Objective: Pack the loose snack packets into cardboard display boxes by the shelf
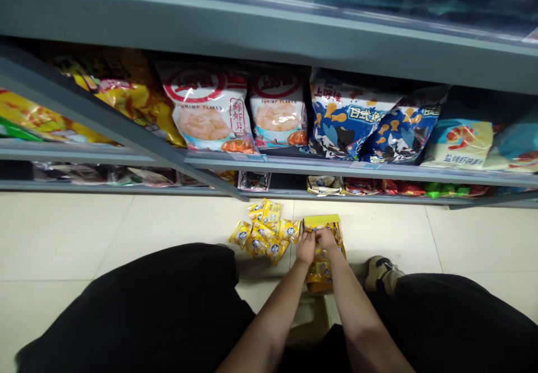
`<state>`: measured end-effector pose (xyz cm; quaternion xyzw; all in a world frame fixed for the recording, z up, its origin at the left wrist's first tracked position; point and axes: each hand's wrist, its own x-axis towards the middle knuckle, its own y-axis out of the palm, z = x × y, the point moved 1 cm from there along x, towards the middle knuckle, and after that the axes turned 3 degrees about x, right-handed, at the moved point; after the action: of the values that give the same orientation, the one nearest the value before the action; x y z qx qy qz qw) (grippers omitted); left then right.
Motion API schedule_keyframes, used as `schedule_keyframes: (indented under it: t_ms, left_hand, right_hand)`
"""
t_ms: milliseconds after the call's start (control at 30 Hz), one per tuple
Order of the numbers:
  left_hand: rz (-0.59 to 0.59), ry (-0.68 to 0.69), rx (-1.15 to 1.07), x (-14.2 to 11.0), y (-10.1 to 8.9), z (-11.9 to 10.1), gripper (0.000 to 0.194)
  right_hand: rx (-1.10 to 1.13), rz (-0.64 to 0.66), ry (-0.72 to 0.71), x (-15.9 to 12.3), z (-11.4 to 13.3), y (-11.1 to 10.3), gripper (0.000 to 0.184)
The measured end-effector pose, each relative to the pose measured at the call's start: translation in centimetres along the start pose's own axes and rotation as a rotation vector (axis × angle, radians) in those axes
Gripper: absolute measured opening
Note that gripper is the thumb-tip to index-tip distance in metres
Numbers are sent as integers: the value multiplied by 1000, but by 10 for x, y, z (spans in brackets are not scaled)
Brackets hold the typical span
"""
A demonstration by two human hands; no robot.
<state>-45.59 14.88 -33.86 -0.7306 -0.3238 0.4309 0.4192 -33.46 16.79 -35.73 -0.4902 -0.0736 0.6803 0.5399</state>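
Note:
A yellow display box (319, 289) filled with small yellow snack packets (319, 272) stands on the floor in front of me. My left hand (306, 246) is at the box's left edge with its fingers curled; whether they grip the edge or a packet is hidden. Over the packets inside the box is my right hand (326, 238), its fingers bent in and closed. What it pinches, if anything, is too small to make out. Left of the box lies a loose pile of the same yellow snack packets (264, 233) on the tiles.
Grey shelving crosses the view, its middle shelf (294, 163) holding shrimp flakes bags (210, 110) and blue snack bags (340, 121). The low bottom shelf carries a small open carton (324, 185) and red packets (407, 187). My shoe (378, 274) rests right of the box.

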Motion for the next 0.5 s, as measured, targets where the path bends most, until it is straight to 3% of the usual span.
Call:
schedule_keyframes:
  t_ms: [100,200,367,500]
  left_hand:
    - [44,-4,14,6,-1,-1,34]
    - [63,22,35,7,-5,2,35]
    - [77,38,66,0,-15,11,34]
    - [82,57,47,0,-25,14,35]
  right_hand:
    - [9,22,1,0,0,-2,13]
    - [-4,-43,14,0,1,-7,10]
    - [-41,-218,45,-6,4,-21,36]
    - [-68,-298,11,-12,6,-30,47]
